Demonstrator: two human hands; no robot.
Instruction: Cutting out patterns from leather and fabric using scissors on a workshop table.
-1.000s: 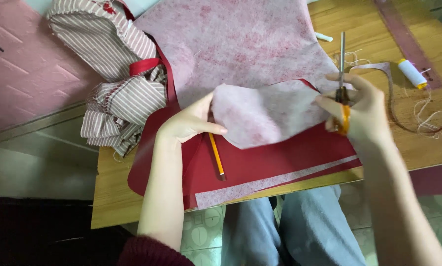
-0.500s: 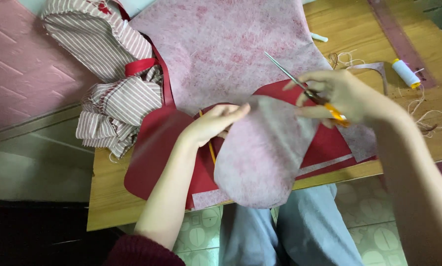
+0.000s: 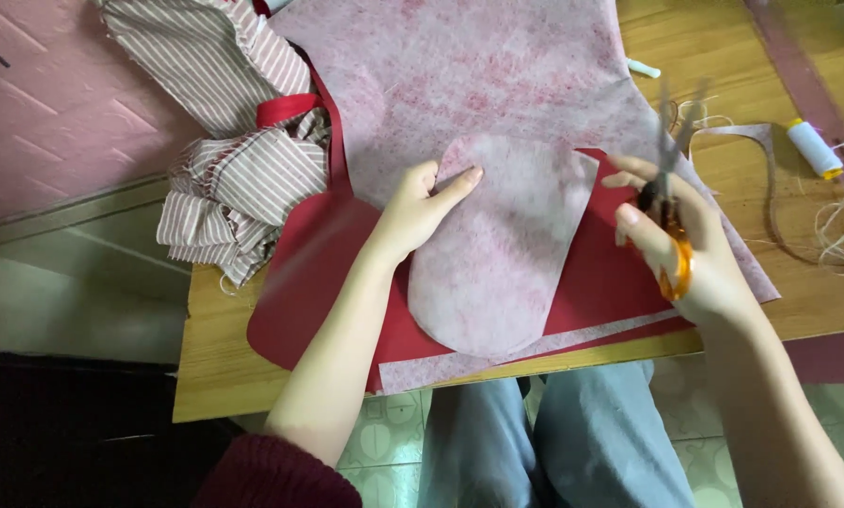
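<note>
My left hand (image 3: 420,209) presses flat on a cut-out rounded piece of pale pink interfacing (image 3: 497,254), which lies on a red card sheet (image 3: 318,282). Fingers of that hand are spread along the piece's upper left edge. My right hand (image 3: 685,245) grips orange-handled scissors (image 3: 671,188), blades pointing up and blurred, just right of the cut-out piece. A larger sheet of pale pink interfacing (image 3: 478,75) spreads behind both hands.
Striped brown-and-white fabric (image 3: 224,150) is bunched at the left of the wooden table (image 3: 215,376). A white thread spool (image 3: 814,148) with loose thread and a thin fabric strip (image 3: 770,179) lie at the right. My knees in blue jeans (image 3: 553,442) are below the table edge.
The cut-out piece was lifted and turned by both hands; now it lies flat on the red sheet under my left hand. The scissors swung from slanted to upright.
</note>
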